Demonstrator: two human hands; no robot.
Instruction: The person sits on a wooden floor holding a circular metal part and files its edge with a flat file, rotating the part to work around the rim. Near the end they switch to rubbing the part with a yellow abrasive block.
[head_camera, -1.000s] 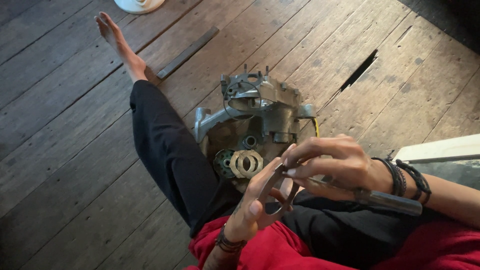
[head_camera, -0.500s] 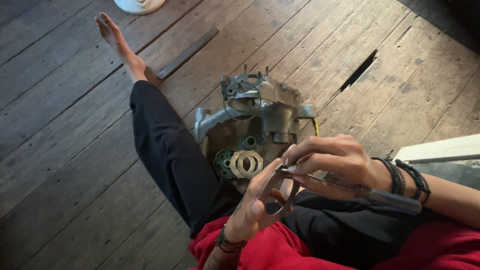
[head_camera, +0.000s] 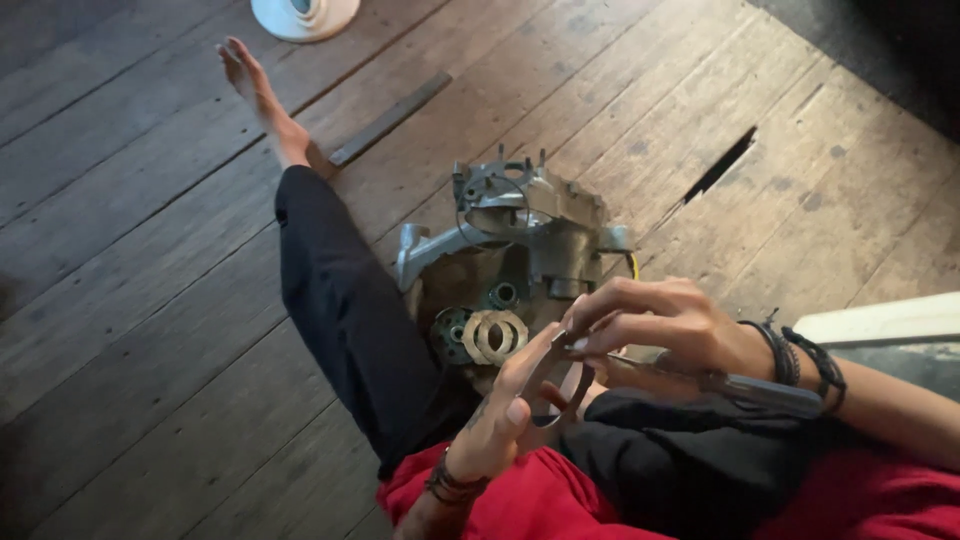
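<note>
The left hand (head_camera: 500, 415) half-curls round a dark ring (head_camera: 560, 385), and the right hand (head_camera: 650, 325) pinches a thin tool (head_camera: 720, 378) at the ring's rim. A slip could jab the palm (bare skin). The engine case (head_camera: 520, 235) lies beyond at twelve o'clock.

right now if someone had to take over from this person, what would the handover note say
Left hand: raised, fingers around a thin dark metal ring.
Right hand: grips a slim metal tool with a dark handle, its tip at the ring.
Things: the grey cast-metal engine casing lies open on the wooden plank floor, between the legs. Two pale flat rings sit inside it beside a dark green gear.
Done: the casing is open, the ring is out of it and in hand.
Left: the ring is not seated anywhere; whether it goes on or comes off cannot be told.
</note>
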